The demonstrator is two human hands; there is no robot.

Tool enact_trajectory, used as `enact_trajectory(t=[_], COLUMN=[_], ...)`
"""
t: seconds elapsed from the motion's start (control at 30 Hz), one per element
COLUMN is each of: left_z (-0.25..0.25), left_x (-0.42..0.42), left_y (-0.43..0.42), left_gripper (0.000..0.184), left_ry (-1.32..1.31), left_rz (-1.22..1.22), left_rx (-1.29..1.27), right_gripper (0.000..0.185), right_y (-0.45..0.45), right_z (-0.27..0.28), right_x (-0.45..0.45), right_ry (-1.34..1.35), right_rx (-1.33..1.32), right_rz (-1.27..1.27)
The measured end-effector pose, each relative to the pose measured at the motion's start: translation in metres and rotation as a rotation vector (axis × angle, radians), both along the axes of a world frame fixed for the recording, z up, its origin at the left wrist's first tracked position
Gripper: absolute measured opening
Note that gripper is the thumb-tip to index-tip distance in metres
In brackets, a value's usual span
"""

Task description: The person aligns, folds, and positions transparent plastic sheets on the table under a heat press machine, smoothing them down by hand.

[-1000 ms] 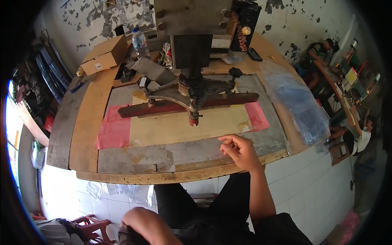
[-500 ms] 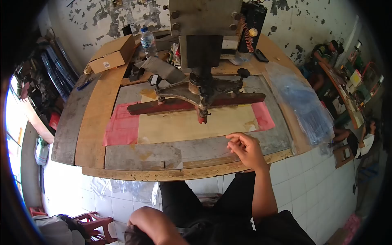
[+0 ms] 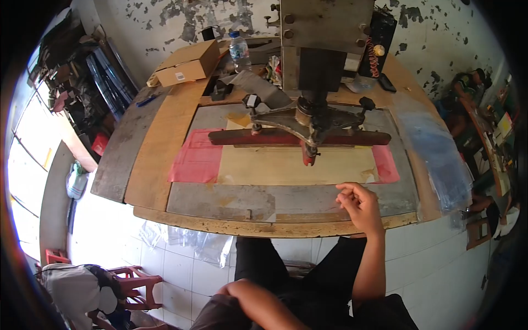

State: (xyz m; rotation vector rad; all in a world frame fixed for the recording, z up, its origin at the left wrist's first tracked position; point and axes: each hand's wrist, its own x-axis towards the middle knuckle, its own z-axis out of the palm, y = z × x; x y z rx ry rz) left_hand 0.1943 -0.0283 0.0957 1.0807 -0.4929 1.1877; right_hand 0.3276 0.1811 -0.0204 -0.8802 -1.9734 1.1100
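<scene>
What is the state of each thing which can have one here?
right hand: fingers loosely curled, nothing seen held
yellow sheet: lying flat
red bar: contact with sheet unclear
bottle: upright, cap on
cardboard box: closed
plastic sheets: lying stacked

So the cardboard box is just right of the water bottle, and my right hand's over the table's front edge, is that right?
Not quite: the head view shows the box to the left of the bottle. Your right hand is indeed over the front edge of the table.
</scene>
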Motion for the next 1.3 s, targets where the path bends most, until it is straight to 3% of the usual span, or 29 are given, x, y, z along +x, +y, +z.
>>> enact_trajectory(t=[0.23,0.5,0.53,0.6,0.63,0.67,0.73,0.77,0.87,0.97,1.1,1.3], left_z=[0.006,-0.018,-0.026,-0.032,-0.037,-0.037,-0.039,-0.034,-0.068,-0.098,-0.102,-0.112], left_x=[0.009,0.004,-0.005,-0.028,-0.040,-0.058,-0.080,-0.090,-0.112,-0.119,-0.119,-0.120], left_y=[0.009,0.026,0.027,0.027,0.029,0.029,0.050,0.055,0.078,0.083,0.081,0.081], left_gripper=[0.118,0.105,0.086,0.076,0.081,0.090,0.067,0.049,0.040,0.041,0.046,0.041], left_ry=[-0.094,-0.284,-0.286,-0.189,-0.012,0.328,0.835,1.139,1.360,1.400,1.371,1.373], left_rz=[-0.198,-0.323,-0.191,-0.104,0.137,0.511,1.297,1.547,1.701,1.766,1.703,1.692], left_rx=[-0.078,-0.501,-0.472,-0.447,-0.296,-0.153,0.290,0.428,0.351,0.234,0.274,0.338], right_gripper=[0.022,0.023,0.023,0.024,0.024,0.024,0.025,0.025,0.025,0.023,0.021,0.028], right_y=[-0.001,0.000,-0.003,-0.004,-0.004,-0.003,-0.003,-0.003,-0.002,-0.003,-0.008,-0.006], right_z=[0.003,0.004,0.004,0.006,0.007,0.007,0.007,0.006,0.003,0.001,0.009,0.021], right_x=[0.004,0.002,0.004,0.005,0.005,0.004,0.004,0.004,0.003,0.003,0.000,-0.009], right_ry=[-0.008,-0.024,-0.022,-0.037,-0.050,-0.064,-0.070,-0.075,-0.076,-0.081,-0.100,-0.107], right_rx=[0.024,0.092,0.084,0.062,0.066,0.072,0.071,0.069,0.040,0.058,0.121,0.388], right_rz=[0.010,0.004,0.013,0.018,0.015,0.013,0.009,0.007,-0.017,-0.034,-0.016,0.272])
